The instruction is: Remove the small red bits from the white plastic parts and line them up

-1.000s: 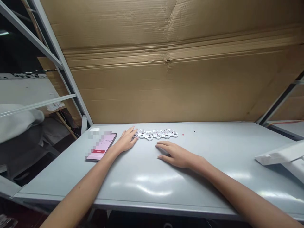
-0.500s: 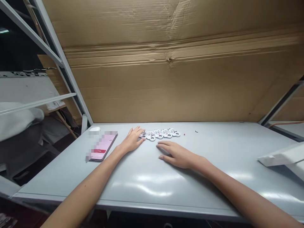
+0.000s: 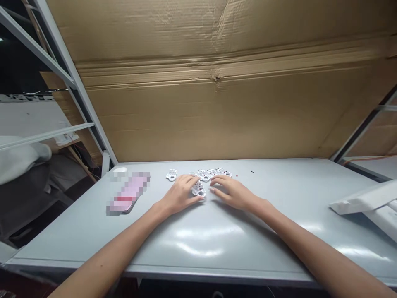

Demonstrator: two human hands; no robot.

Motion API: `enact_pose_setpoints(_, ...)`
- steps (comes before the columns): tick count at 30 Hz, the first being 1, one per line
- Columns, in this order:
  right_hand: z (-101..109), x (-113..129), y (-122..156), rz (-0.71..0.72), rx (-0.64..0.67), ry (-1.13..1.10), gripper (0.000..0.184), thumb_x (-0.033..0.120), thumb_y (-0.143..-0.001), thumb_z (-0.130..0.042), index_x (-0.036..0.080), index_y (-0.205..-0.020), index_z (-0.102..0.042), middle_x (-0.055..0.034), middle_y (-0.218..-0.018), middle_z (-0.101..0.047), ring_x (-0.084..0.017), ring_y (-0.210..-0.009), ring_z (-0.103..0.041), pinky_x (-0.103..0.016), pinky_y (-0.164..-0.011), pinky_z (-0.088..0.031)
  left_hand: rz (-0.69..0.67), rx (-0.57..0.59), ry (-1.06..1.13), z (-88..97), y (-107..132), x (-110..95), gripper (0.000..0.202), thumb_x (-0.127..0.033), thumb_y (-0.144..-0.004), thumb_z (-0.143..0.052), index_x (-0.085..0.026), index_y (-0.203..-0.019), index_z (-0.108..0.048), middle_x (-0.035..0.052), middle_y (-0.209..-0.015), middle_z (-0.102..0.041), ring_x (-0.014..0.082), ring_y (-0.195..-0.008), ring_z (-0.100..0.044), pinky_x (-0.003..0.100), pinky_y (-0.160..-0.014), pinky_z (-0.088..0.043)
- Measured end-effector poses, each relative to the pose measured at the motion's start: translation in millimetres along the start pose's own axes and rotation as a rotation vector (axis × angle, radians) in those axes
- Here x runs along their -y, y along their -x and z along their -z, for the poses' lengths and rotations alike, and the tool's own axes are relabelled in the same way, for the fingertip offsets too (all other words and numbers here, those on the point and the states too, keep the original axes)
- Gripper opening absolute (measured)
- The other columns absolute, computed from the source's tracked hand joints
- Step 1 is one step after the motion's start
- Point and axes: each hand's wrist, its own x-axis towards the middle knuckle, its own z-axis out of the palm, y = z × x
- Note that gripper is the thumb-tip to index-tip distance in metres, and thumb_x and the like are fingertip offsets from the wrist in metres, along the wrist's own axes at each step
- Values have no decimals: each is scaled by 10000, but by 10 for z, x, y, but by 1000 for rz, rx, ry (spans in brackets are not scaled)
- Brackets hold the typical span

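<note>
Several small white plastic parts with round holes lie in a loose row [image 3: 211, 174] near the back of the grey table [image 3: 248, 236]. My left hand [image 3: 181, 193] is curled around one such part [image 3: 199, 191], pulled forward from the row, with the thumb near its front and the fingers over its far side. Another part [image 3: 171, 175] lies alone to the left of my left hand. My right hand [image 3: 231, 192] rests on the tabletop just right of the held part, fingers apart and empty.
A blurred phone [image 3: 128, 193] and a small white object [image 3: 120, 169] lie at the table's left. White packaging [image 3: 362, 203] sits at the right edge. Tiny red [image 3: 236, 175] and black [image 3: 252, 171] bits lie behind. A cardboard sheet [image 3: 198, 99] stands behind the table.
My left hand has moved right and forward onto a part drawn out of the row. One part now lies apart at the left. My right hand has moved closer to the left hand.
</note>
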Motion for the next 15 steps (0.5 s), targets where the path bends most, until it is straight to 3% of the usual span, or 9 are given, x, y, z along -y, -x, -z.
enact_pose_setpoints(4, -44, -29, -12, 31, -64, -36, 211, 263, -959, -498, 212, -1016, -694, -98, -1080, -693, -239, -976, -649, -408, -870, -521, -35, 15, 7, -57, 7, -41, 631, -523, -807, -742, -178, -1306, -567, 168, -1307, -576, 337, -1270, -499, 479, -1052, -433)
enact_pose_setpoints(8, -168, 24, -24, 86, -112, -52, 204, 233, -940, -533, 210, -1046, -705, -112, -1139, -672, -238, -1019, -639, -401, -882, -528, -60, 16, -25, -15, 12, 20, 480, -515, -816, -737, -216, -1181, -650, 134, -1301, -577, 331, -1278, -488, 485, -1061, -425)
enact_pose_setpoints(15, -233, 73, -58, 55, -63, -72, 178, 205, -927, -559, 222, -945, -735, -67, -1018, -708, -199, -876, -665, -334, -787, -528, -9, 17, 44, -42, -5, -22, 415, -497, -816, -743, -204, -1106, -695, 129, -1250, -616, 331, -1288, -491, 474, -1060, -435)
